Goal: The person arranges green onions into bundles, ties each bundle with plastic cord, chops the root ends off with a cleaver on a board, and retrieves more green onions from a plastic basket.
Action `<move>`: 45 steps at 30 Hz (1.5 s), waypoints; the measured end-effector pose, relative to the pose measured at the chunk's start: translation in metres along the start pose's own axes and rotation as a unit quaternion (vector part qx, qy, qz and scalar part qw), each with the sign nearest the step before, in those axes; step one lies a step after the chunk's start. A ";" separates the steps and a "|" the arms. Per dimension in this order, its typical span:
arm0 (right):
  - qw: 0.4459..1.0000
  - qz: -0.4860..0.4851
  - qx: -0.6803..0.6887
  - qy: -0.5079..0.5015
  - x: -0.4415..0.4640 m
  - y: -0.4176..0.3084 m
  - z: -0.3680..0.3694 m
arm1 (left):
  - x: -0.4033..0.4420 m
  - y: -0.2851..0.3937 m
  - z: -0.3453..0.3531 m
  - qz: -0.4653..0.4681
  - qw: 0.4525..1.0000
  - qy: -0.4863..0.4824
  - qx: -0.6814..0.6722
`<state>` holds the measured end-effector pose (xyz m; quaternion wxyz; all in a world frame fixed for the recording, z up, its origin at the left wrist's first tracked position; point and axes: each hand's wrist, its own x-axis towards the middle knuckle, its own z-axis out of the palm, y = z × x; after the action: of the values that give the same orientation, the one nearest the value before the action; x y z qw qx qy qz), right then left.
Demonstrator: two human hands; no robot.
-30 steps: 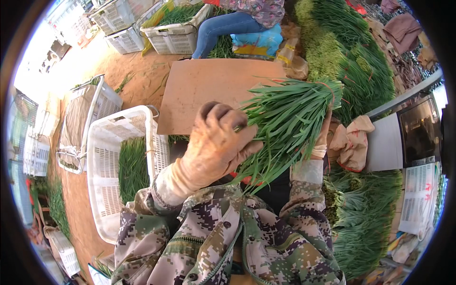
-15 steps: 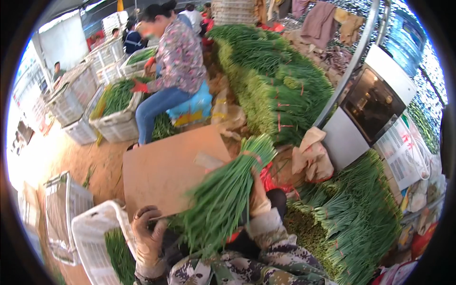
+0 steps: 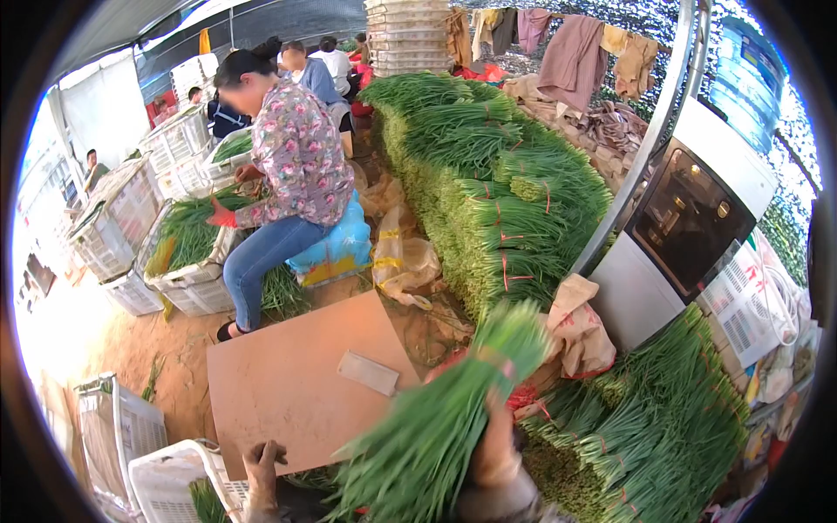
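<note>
My right hand (image 3: 495,449) is closed around the tied end of a large bunch of chives (image 3: 418,444), with a band around its pale stems. The bunch is tilted: its stem end points up and right, its green leaves hang down and left, and it is blurred. My left hand (image 3: 263,466) is at the near left corner of a brown board (image 3: 296,366), fingers bent and slightly apart, nothing seen in them. Whether it touches the board I cannot tell. A small pale rectangular plate (image 3: 368,373) lies on the board.
A white crate (image 3: 170,475) with chives stands at lower left. Banded chives form a tall pile (image 3: 497,174) ahead and another pile (image 3: 645,418) at right. A seated person (image 3: 296,157) handles chives at a crate. A metal pole (image 3: 645,139) and a water dispenser (image 3: 693,209) stand right.
My right hand has carried the bunch to the right and slightly down. My left hand has lowered. The view has shifted, uncovering the plate on the board.
</note>
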<state>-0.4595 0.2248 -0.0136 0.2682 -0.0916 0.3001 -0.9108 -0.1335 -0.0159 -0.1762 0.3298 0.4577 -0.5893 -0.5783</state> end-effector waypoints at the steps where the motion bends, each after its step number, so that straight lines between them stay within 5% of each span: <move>1: 0.999 -0.027 -0.028 -0.022 0.064 -0.029 0.009 | -0.005 0.003 -0.004 -0.013 1.000 0.022 0.000; 4: 0.992 -0.084 -0.072 -0.055 0.219 -0.072 0.038 | -0.026 0.008 0.002 -0.048 0.998 0.033 -0.004; 8: 0.955 -0.052 -0.203 -0.209 0.284 0.034 0.065 | -0.034 -0.024 0.004 -0.028 0.991 0.068 0.111; 9: 0.923 -0.035 -0.245 -0.296 0.270 0.089 0.056 | -0.046 -0.081 -0.027 -0.003 0.955 -0.103 0.278; 11: 0.857 -0.017 -0.265 -0.442 0.218 0.163 0.041 | -0.034 -0.009 0.019 -0.037 0.990 0.087 0.103; 15: 0.906 0.128 -0.249 -0.318 0.126 0.103 0.019 | -0.014 -0.006 0.043 -0.010 0.977 0.059 0.204; 18: 0.941 0.137 -0.286 -0.117 0.117 0.048 -0.097 | -0.019 0.019 0.097 0.078 0.954 -0.013 0.290; 21: 0.904 0.169 -0.369 0.134 0.083 0.028 -0.262 | -0.016 -0.011 0.132 0.164 0.935 -0.077 0.303; 22: 0.836 0.139 -0.516 0.125 0.050 0.032 -0.326 | -0.018 -0.026 0.136 0.179 0.919 -0.085 0.340; 23: 0.839 0.204 -0.475 0.170 0.029 0.032 -0.352 | -0.012 -0.036 0.153 0.180 0.891 -0.106 0.403; 25: 0.773 0.039 -0.633 0.010 -0.035 0.067 -0.455 | -0.007 -0.056 0.172 0.236 0.857 -0.092 0.448; 27: 0.776 0.310 -0.517 0.186 -0.067 0.087 -0.447 | 0.003 -0.070 0.182 0.253 0.849 -0.091 0.455; 28: 0.774 0.317 -0.511 0.196 -0.071 0.097 -0.449 | 0.008 -0.074 0.185 0.272 0.843 -0.076 0.458; 30: 0.638 0.371 -0.661 0.137 -0.070 0.114 -0.458 | 0.013 -0.080 0.194 0.284 0.825 -0.063 0.485; 32: 0.643 0.388 -0.639 0.166 -0.058 0.129 -0.471 | 0.019 -0.097 0.196 0.318 0.805 -0.030 0.500; 36: 0.628 0.228 -0.717 0.199 -0.030 0.156 -0.542 | 0.016 -0.098 0.205 0.299 0.790 -0.034 0.534; 45: 0.554 0.116 -0.785 0.249 0.060 0.129 -0.510 | 0.020 -0.097 0.206 0.280 0.799 -0.049 0.531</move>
<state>-0.6205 0.3587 -0.4997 0.1076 0.0006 0.9594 -0.2609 -0.3144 0.0525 -0.2981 0.1538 0.3475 -0.9216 -0.0791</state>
